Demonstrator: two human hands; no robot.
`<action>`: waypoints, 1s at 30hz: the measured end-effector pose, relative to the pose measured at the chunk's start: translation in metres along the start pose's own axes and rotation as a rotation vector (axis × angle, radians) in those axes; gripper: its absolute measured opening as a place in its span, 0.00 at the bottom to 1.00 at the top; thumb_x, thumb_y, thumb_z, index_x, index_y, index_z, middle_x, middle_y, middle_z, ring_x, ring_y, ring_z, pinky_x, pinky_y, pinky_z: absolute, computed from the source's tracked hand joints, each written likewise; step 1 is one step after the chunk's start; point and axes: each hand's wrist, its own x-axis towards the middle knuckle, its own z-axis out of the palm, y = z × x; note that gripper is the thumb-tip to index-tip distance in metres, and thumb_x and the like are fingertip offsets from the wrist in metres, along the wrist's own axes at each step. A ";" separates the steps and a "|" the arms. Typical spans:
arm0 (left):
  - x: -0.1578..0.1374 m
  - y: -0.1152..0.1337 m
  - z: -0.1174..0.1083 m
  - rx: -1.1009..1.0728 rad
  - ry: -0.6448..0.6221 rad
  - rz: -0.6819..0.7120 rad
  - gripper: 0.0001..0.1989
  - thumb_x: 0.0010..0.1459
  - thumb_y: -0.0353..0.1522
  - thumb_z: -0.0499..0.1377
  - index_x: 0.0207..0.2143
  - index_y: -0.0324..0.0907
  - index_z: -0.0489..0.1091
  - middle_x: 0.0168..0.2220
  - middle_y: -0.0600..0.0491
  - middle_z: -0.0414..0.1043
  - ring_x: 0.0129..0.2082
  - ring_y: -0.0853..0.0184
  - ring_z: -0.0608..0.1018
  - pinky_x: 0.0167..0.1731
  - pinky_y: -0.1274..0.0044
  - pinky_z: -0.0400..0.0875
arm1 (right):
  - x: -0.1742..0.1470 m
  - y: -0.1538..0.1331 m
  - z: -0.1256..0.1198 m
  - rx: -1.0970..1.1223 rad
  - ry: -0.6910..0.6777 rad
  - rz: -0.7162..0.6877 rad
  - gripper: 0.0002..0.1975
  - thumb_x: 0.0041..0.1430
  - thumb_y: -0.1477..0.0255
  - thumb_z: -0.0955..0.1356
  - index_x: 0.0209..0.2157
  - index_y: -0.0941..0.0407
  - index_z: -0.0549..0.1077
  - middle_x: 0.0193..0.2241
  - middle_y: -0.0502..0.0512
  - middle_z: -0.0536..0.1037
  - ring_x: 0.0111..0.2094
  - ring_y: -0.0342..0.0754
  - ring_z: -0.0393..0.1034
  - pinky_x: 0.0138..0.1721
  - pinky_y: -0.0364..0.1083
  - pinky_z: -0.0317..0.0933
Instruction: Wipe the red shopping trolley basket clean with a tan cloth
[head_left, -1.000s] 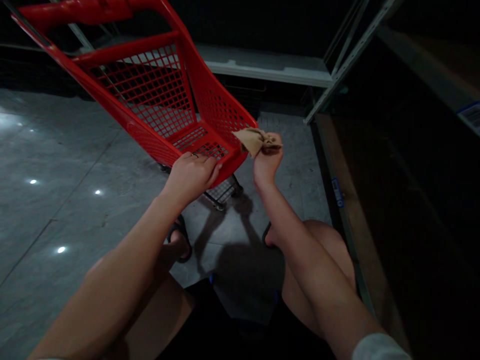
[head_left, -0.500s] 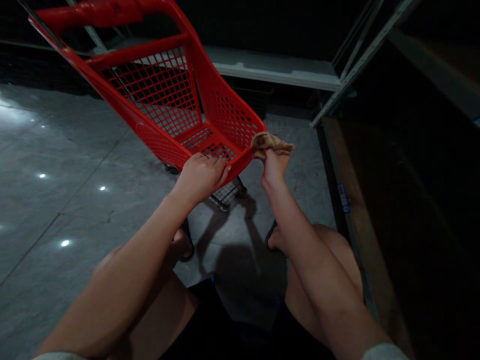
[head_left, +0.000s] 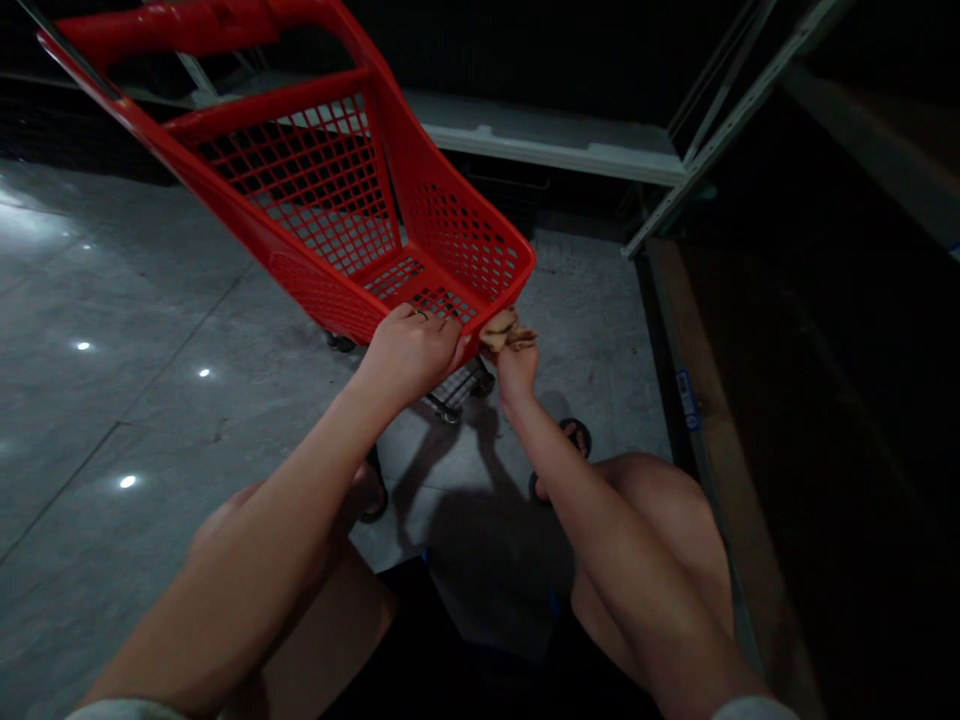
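Note:
A red plastic shopping cart [head_left: 457,235] with lattice walls stands in front of me, its near end toward my knees. My left hand [head_left: 416,350] is closed over the near rim, fingers hooked inside the basket; a ring shows on one finger. A crumpled brown cloth [head_left: 506,330] is bunched in my right hand [head_left: 517,370] and pressed against the outside of the near right corner, just below the rim. The fingertips of the right hand are hidden by the cloth.
A white metal shelf [head_left: 555,148] runs behind the cart, with a slanted upright [head_left: 720,150] at its right end. A dark low ledge [head_left: 686,330] borders the right side. Grey tiled floor [head_left: 172,400] stretches to the left. My sandalled feet flank the cart's wheels.
My right hand and the cloth have moved down and left, from the rim's right corner to the outer face below it. My left hand stays on the rim.

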 end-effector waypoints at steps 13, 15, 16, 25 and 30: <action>-0.014 -0.051 -0.013 -0.183 -0.059 -0.054 0.25 0.69 0.49 0.53 0.54 0.43 0.77 0.45 0.45 0.81 0.52 0.53 0.79 0.58 0.60 0.68 | 0.048 -0.066 -0.032 -0.698 -0.101 -0.583 0.18 0.64 0.70 0.67 0.55 0.48 0.75 0.50 0.60 0.73 0.55 0.58 0.66 0.56 0.61 0.65; -0.020 -0.064 -0.011 -0.200 -0.057 -0.097 0.28 0.67 0.52 0.55 0.58 0.43 0.74 0.50 0.45 0.80 0.55 0.52 0.78 0.61 0.59 0.66 | 0.061 -0.066 -0.039 -0.760 -0.099 -0.590 0.16 0.65 0.68 0.68 0.54 0.49 0.76 0.52 0.62 0.72 0.58 0.61 0.62 0.58 0.63 0.62; -0.023 -0.069 -0.009 -0.208 -0.045 -0.116 0.29 0.66 0.53 0.56 0.59 0.43 0.73 0.52 0.45 0.79 0.57 0.52 0.77 0.63 0.58 0.64 | 0.068 -0.066 -0.042 -0.761 -0.094 -0.583 0.15 0.65 0.67 0.68 0.53 0.50 0.77 0.54 0.62 0.71 0.60 0.61 0.60 0.59 0.64 0.60; -0.024 -0.089 0.016 -0.125 0.036 -0.198 0.24 0.62 0.55 0.60 0.39 0.43 0.73 0.42 0.42 0.78 0.50 0.49 0.77 0.55 0.56 0.68 | 0.015 -0.091 -0.034 -0.488 -0.612 -0.671 0.13 0.65 0.66 0.69 0.50 0.50 0.78 0.48 0.58 0.80 0.53 0.56 0.68 0.58 0.56 0.61; -0.018 -0.085 0.019 -0.157 0.025 -0.192 0.23 0.62 0.55 0.59 0.35 0.44 0.72 0.40 0.44 0.77 0.48 0.51 0.76 0.57 0.57 0.65 | 0.009 -0.098 -0.025 -0.462 -0.704 -0.678 0.15 0.67 0.70 0.66 0.53 0.52 0.78 0.47 0.57 0.82 0.49 0.54 0.72 0.53 0.53 0.63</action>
